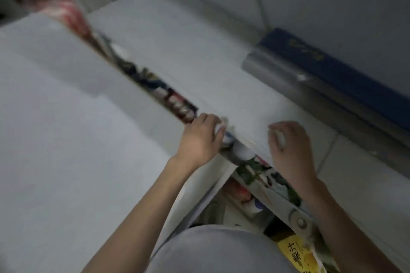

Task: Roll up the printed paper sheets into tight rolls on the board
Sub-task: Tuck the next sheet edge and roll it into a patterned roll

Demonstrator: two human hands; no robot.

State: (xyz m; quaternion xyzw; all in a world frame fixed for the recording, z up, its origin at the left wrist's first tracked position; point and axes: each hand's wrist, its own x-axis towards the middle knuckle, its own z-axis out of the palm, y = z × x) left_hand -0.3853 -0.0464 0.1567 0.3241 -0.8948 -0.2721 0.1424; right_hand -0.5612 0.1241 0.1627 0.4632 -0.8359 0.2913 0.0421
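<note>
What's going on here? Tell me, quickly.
A person is working on a large printed sheet, white back up, with colourful print showing along its near edge. The left hand and the right hand both curl their fingers over that edge, apparently starting to roll it, though the frame is blurred. A grey roll and a blue box lie to the right.

Lettering is showing in two places, neither legible.
Black characters are sitting on a yellow printed label [296, 252]; gold script is running along a long dark-blue box [332, 66].
</note>
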